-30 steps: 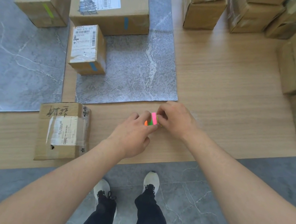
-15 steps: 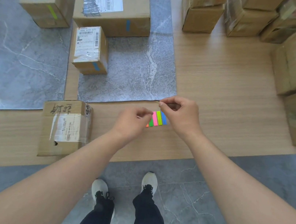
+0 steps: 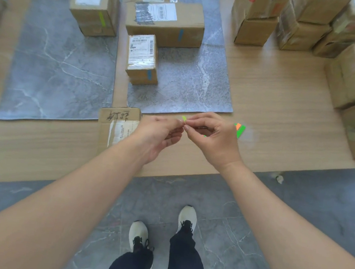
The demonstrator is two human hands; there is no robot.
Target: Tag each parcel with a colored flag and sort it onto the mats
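Flag (image 3: 184, 118), yellow-green, pinched between meeting fingertips of left hand (image 3: 158, 136) and right hand (image 3: 213, 137), near untagged parcel (image 3: 117, 125) on wood surface, probably meant for it. Flag pad (image 3: 240, 130) clamped in right hand's curled fingers. Two mats beyond: one green-flagged parcel (image 3: 94, 4) on left mat (image 3: 54, 74), two blue-flagged parcels (image 3: 165, 24) on right mat (image 3: 198, 80).

You pinch a lime flag (image 3: 184, 118) between your fingers (image 3: 197, 120). The flag pad (image 3: 239, 129), showing orange and green, sticks out to their right. A pen-marked parcel (image 3: 118, 123) lies flat just left of them. Beyond them, the left mat (image 3: 61, 75) carries a green-flagged parcel (image 3: 94, 4). The right mat (image 3: 198, 80) carries a large blue-flagged parcel (image 3: 165, 22) and a small blue-flagged parcel (image 3: 142, 60).
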